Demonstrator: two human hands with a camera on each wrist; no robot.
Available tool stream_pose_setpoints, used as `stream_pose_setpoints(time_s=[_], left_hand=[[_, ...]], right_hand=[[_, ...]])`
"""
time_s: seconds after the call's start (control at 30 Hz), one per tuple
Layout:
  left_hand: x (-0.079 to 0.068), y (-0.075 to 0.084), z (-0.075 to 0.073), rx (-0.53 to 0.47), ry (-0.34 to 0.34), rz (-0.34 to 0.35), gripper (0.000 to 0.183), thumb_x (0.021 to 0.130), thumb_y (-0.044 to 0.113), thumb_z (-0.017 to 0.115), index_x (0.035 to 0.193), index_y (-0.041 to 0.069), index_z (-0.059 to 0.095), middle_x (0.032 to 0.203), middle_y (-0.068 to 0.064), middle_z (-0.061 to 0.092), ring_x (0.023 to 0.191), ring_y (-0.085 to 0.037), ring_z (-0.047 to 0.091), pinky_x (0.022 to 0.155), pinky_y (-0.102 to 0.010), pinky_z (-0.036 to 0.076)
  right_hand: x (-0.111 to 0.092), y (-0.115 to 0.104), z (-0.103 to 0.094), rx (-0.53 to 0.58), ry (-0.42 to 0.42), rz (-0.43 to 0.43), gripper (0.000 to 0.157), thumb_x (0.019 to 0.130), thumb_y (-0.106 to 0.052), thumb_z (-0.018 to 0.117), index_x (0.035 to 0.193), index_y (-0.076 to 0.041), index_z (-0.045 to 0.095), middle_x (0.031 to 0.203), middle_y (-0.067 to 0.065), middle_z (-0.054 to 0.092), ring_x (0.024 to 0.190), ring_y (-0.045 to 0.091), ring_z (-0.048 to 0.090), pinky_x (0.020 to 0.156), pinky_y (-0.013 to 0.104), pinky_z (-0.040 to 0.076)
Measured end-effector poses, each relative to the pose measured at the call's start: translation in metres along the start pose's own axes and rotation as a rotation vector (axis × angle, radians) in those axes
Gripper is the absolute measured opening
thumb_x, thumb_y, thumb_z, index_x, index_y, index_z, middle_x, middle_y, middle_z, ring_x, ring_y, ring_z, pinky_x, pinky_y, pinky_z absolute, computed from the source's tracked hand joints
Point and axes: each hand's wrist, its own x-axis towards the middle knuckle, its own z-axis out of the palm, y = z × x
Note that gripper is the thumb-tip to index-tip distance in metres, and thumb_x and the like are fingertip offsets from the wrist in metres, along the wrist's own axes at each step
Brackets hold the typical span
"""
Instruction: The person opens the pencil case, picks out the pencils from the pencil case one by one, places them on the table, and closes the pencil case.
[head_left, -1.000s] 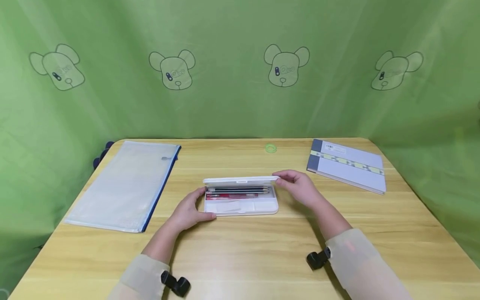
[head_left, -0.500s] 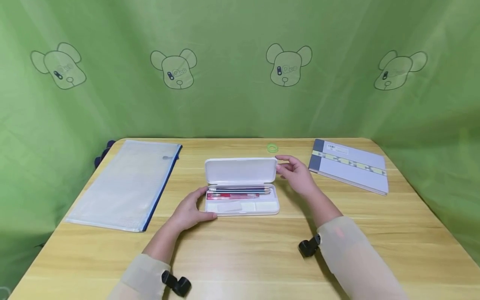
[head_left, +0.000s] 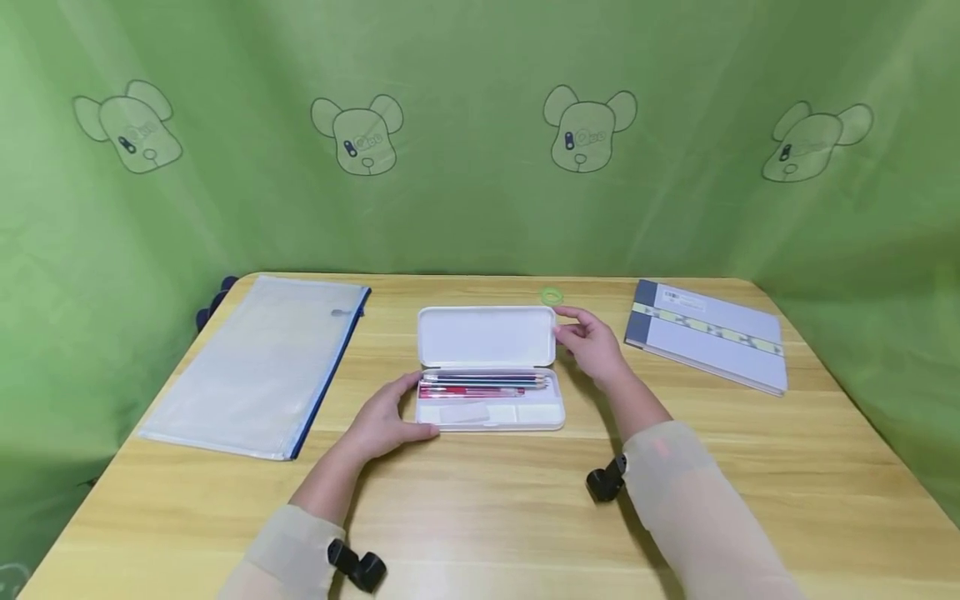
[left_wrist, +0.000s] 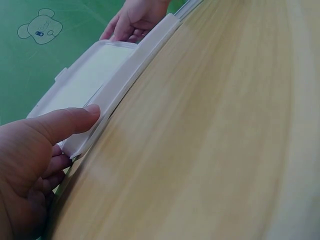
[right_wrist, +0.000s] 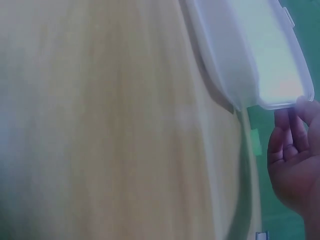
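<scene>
A white plastic pencil case (head_left: pixel 540 415) stands on the table with its lid (head_left: pixel 487 336) swung up and back. Several pencils (head_left: pixel 487 381) and red pens (head_left: pixel 468 392) lie along its rear compartment, and a pale flat rectangular piece (head_left: pixel 464 412) is in the front one. My left hand (head_left: pixel 382 423) grips the case's left end, thumb at the front edge, fingers round the side, as the left wrist view also shows. My right hand (head_left: pixel 596 348) pinches the lid's right edge; in the right wrist view the thumb (right_wrist: pixel 306 106) is at its corner with fingers behind.
To the left lies a translucent zip folder (head_left: pixel 262 367) with a blue edge. A grey-and-white notebook (head_left: pixel 708 337) with a patterned band is at the right. Near the table's far edge sits a green ring (head_left: pixel 552 296). A green curtain (head_left: pixel 465 217) surrounds the table.
The lid has swung from nearly level to raised and tipped back, with my right hand moving along at its edge. My left hand keeps its grip on the case's left end.
</scene>
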Motion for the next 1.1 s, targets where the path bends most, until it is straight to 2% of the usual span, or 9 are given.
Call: stream_pose_setpoints(time_s=[0.1, 0.3, 0.53, 0.7, 0.83, 0.9, 1.0, 1.1], left_hand=[[0.0, 0.0, 0.0, 0.002, 0.002, 0.002, 0.093, 0.073, 0.033, 0.085, 0.151, 0.012, 0.038, 0.157, -0.019, 0.033, 0.147, -0.039, 0.028, 0.121, -0.054, 0.025], [0.001, -0.001, 0.001, 0.004, 0.008, 0.009, 0.094, 0.073, 0.033, 0.085, 0.151, 0.011, 0.038, 0.157, -0.019, 0.034, 0.147, -0.038, 0.029, 0.12, -0.053, 0.025], [0.001, -0.003, 0.002, 0.009, 0.015, 0.016, 0.094, 0.073, 0.034, 0.085, 0.151, 0.01, 0.038, 0.156, -0.018, 0.036, 0.146, -0.038, 0.03, 0.12, -0.053, 0.026], [0.001, -0.004, 0.003, 0.013, 0.017, 0.021, 0.094, 0.073, 0.036, 0.085, 0.15, 0.01, 0.038, 0.156, -0.018, 0.037, 0.146, -0.037, 0.032, 0.12, -0.053, 0.027], [0.0, -0.005, 0.003, 0.007, 0.016, 0.017, 0.094, 0.073, 0.036, 0.085, 0.151, 0.011, 0.038, 0.156, -0.017, 0.037, 0.146, -0.037, 0.031, 0.12, -0.053, 0.027], [0.001, -0.005, 0.003, 0.007, 0.016, 0.016, 0.093, 0.074, 0.036, 0.085, 0.151, 0.012, 0.038, 0.156, -0.017, 0.037, 0.146, -0.037, 0.031, 0.12, -0.053, 0.027], [0.001, -0.004, 0.003, 0.011, 0.016, 0.02, 0.093, 0.074, 0.037, 0.085, 0.151, 0.012, 0.038, 0.156, -0.017, 0.037, 0.146, -0.037, 0.031, 0.12, -0.053, 0.027], [0.001, -0.003, 0.002, 0.014, 0.016, 0.021, 0.093, 0.074, 0.037, 0.085, 0.151, 0.011, 0.038, 0.156, -0.017, 0.037, 0.146, -0.037, 0.031, 0.12, -0.053, 0.027]], right_hand=[[0.003, 0.002, 0.003, 0.02, 0.013, 0.017, 0.044, 0.097, -0.016, 0.061, 0.139, -0.015, 0.053, 0.125, 0.021, 0.063, 0.09, 0.019, 0.063, 0.064, 0.022, 0.051], [0.005, 0.004, 0.006, 0.067, 0.031, 0.024, 0.044, 0.096, -0.014, 0.061, 0.14, -0.011, 0.053, 0.121, 0.018, 0.064, 0.091, 0.015, 0.063, 0.072, 0.021, 0.053], [0.0, 0.004, 0.004, 0.102, 0.036, 0.047, 0.045, 0.096, -0.018, 0.063, 0.139, -0.011, 0.053, 0.111, 0.004, 0.064, 0.092, 0.014, 0.061, 0.075, 0.021, 0.053], [-0.004, 0.004, 0.002, 0.117, 0.032, 0.039, 0.046, 0.096, -0.02, 0.063, 0.139, -0.009, 0.053, 0.104, -0.004, 0.062, 0.09, 0.007, 0.06, 0.084, 0.024, 0.055], [-0.008, 0.003, 0.0, 0.114, 0.031, 0.014, 0.047, 0.095, -0.02, 0.064, 0.139, -0.008, 0.052, 0.111, 0.002, 0.063, 0.091, 0.002, 0.06, 0.093, 0.029, 0.055], [-0.013, 0.001, -0.003, 0.089, 0.03, -0.006, 0.048, 0.095, -0.02, 0.065, 0.14, -0.008, 0.052, 0.119, 0.009, 0.062, 0.096, 0.003, 0.059, 0.095, 0.025, 0.054], [-0.021, -0.003, -0.007, 0.028, 0.032, -0.049, 0.048, 0.095, -0.02, 0.065, 0.139, -0.007, 0.052, 0.126, 0.016, 0.06, 0.099, 0.006, 0.056, 0.09, 0.016, 0.051], [-0.031, -0.005, -0.008, -0.03, 0.012, -0.113, 0.046, 0.094, -0.017, 0.065, 0.136, -0.005, 0.053, 0.125, 0.02, 0.06, 0.098, 0.009, 0.055, 0.083, 0.012, 0.049]])
